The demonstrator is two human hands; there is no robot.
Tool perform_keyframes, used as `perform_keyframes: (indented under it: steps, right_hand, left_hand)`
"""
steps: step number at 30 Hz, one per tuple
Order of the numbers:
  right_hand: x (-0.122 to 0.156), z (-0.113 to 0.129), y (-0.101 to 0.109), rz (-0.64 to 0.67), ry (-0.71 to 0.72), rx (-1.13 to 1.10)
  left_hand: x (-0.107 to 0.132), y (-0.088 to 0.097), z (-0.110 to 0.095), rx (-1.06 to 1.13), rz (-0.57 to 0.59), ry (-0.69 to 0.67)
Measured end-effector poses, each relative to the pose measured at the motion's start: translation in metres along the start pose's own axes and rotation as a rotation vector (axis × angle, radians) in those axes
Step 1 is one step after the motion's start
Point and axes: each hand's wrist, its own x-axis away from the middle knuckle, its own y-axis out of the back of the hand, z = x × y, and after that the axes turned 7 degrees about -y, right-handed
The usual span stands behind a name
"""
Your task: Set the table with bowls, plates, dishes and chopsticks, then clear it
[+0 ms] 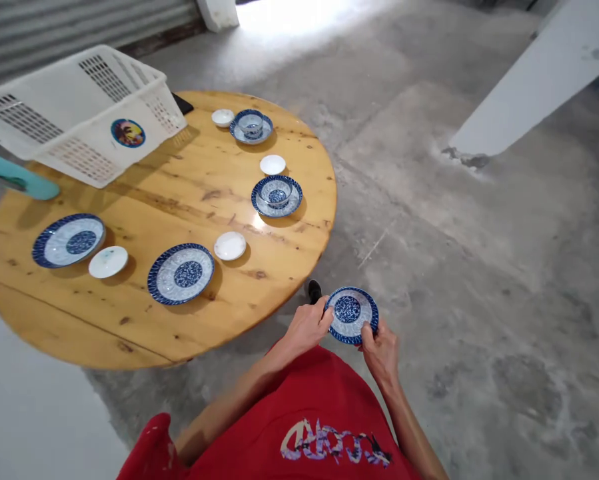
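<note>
I hold a small blue-and-white patterned plate [352, 313] in front of my body, over the concrete floor and to the right of the round wooden table [144, 333]. My left hand [306, 327] grips its left rim with the thumb on top. At the plate's lower right edge, my right hand [380, 348] pinches the rim. Both hands are closed on this plate.
On the table lie two bigger blue plates [180, 273] [68, 240], two blue saucers with cups [276, 195] [251, 126] and several small white dishes [230, 245]. A white plastic basket [82, 113] rests tilted at the table's back left. A white slanted beam [529, 80] crosses the far right.
</note>
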Motion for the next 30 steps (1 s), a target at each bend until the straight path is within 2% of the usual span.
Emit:
perform_keyframes:
  steps: [4,8,13,19,24,30]
  right_hand:
    - [-0.060,0.044,0.003,0.096,0.049,-0.022]
    - [-0.126,0.108,-0.009,0.214,0.119,0.029]
    - [-0.195,0.186,-0.046,0.318,0.313,0.142]
    - [-0.255,0.247,-0.098,0.281,0.534,0.333]
    - [-0.289,0.287,-0.140,0.354,0.642,0.435]
    - [-0.321,0.309,-0.173,0.458,0.751,0.612]
  left_hand:
    - [-0.044,0.023,0.005,0.023,-0.076,0.016]
    - [-0.085,0.063,0.019,-0.041,-0.202,0.110]
    - [-0.125,0.120,0.043,-0.026,-0.361,0.256]
    - [-0.160,0.175,0.073,-0.039,-0.488,0.386]
    - [-0.184,0.196,0.102,-0.058,-0.559,0.514]
    - [-0.205,0.199,0.126,-0.026,-0.580,0.667]
